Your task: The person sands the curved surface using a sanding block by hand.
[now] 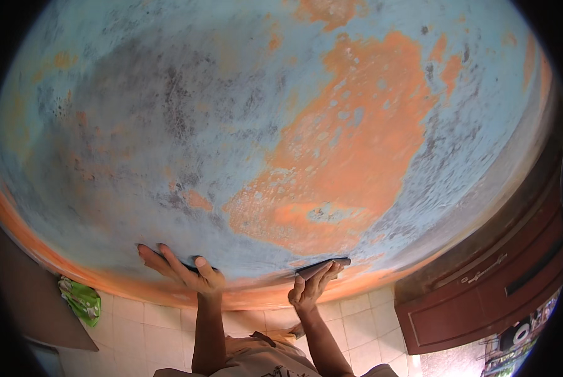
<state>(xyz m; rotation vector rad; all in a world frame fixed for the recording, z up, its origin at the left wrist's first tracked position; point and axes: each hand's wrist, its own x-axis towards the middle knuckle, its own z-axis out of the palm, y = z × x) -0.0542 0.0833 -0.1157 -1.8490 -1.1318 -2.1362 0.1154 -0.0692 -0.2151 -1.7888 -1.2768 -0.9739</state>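
Note:
In front of me rises a painted wall [168, 155], light blue with grey-black scuffs and large worn patches of orange. My left hand [187, 273] rests on its lower part with the fingers spread and nothing held. To the right, my right hand [312, 285] grips a folded dark sheet of sandpaper [316, 269], which lies against the wall. The sheet touches the wall near the lower end of the biggest orange patch [357, 155]. Part of the sheet is hidden behind the fingers.
Pale floor tiles [163, 325] lie below the wall. At right stands a reddish-brown wooden door [456, 306] with a metal bolt [484, 269]. At left, a green patterned cloth or bag [81, 301] shows beside a brown panel [31, 292]. A rack with small items [517, 334] is at lower right.

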